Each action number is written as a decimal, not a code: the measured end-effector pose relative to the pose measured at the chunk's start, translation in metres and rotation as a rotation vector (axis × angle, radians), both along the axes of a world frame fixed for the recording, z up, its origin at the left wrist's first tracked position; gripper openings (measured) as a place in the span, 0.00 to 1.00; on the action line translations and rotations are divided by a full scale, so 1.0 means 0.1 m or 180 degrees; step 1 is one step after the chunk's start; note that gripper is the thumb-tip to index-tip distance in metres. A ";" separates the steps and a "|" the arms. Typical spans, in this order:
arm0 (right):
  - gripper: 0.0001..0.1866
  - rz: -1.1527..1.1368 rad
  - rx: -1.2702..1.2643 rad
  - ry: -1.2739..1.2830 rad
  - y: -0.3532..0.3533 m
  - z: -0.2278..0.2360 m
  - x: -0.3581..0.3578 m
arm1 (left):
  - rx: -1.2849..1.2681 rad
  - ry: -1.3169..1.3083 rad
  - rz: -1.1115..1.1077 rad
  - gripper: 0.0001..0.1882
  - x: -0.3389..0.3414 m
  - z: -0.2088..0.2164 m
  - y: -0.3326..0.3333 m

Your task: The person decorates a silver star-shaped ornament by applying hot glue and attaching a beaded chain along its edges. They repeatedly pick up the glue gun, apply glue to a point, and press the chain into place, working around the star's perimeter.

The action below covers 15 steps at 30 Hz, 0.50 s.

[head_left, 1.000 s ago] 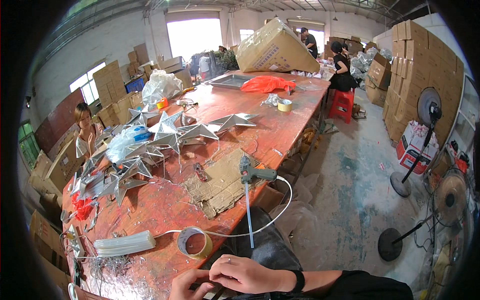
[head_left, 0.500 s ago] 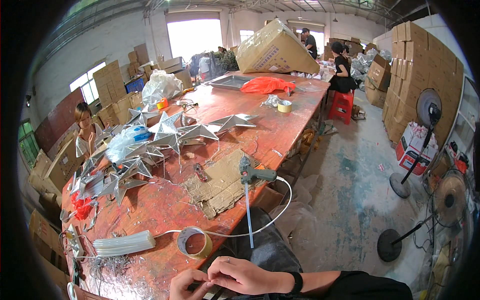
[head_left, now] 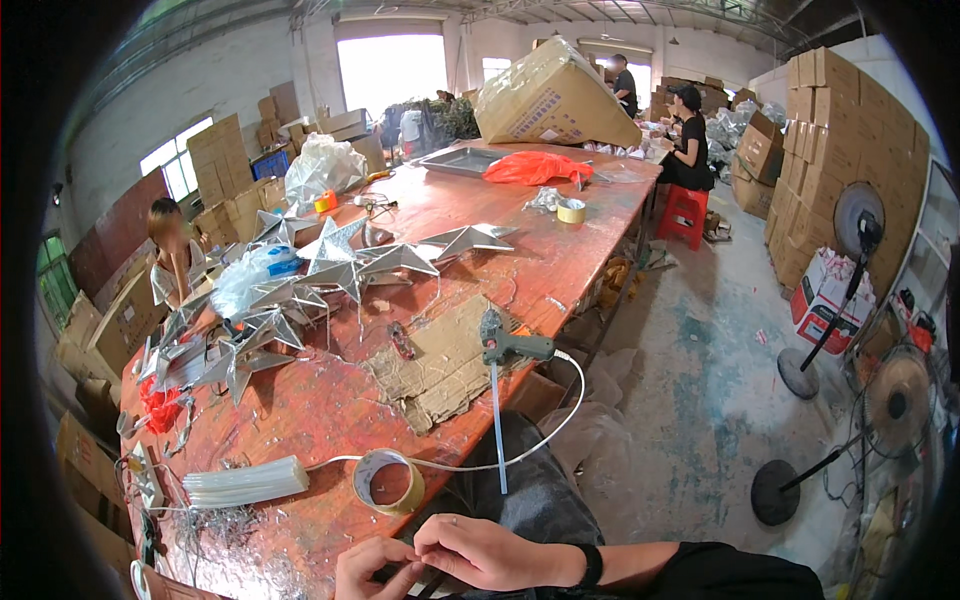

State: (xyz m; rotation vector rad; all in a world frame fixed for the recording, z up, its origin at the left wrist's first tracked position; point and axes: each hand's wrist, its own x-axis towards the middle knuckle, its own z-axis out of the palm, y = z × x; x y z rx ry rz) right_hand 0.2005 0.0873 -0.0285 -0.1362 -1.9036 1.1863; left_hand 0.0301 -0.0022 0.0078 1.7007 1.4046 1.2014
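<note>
Hands: right hand (head_left: 490, 552) and left hand (head_left: 372, 570) meeting at curled fingertips, low in view, just off near table edge. Cannot tell whether pinching anything small between. Black band (head_left: 589, 566) round right wrist; black sleeve (head_left: 705, 572) farther up same arm.

Nearest to hands: tape roll (head_left: 415, 491), yellowish, near edge of red worktop (head_left: 300, 430). Beyond, glue gun (head_left: 515, 347), grey-green, lying at right side of torn cardboard sheet (head_left: 435, 385), well apart from both hands. Translucent stick (head_left: 498, 430) projecting from rear of gun, out past table edge. White cord (head_left: 570, 415) looping from handle end, then past tape roll toward left. On cardboard, small red tool (head_left: 401, 342), exact kind unclear.

To left: bundle of translucent sticks (head_left: 245, 484) amid silvery scraps (head_left: 230, 522). Behind these, silver stars (head_left: 335, 255) in overlapping heap, with pale blue plastic bag (head_left: 240, 287) among them. Seated co-worker (head_left: 168, 265) at far left side.

Farther up table: second tape roll (head_left: 571, 216), red plastic bag (head_left: 535, 170), shallow metal tray (head_left: 465, 161), large tilted carton (head_left: 555, 100). Past right edge, another co-worker (head_left: 692, 140) on red stool (head_left: 686, 212). Far right: standing fan (head_left: 897, 403), stacked cartons (head_left: 840, 140).
</note>
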 end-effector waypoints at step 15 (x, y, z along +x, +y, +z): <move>0.06 -0.0048 -0.0018 -0.0193 0.02 -0.03 -0.01 | -0.0087 -0.0166 -0.0050 0.04 -0.05 -0.06 0.05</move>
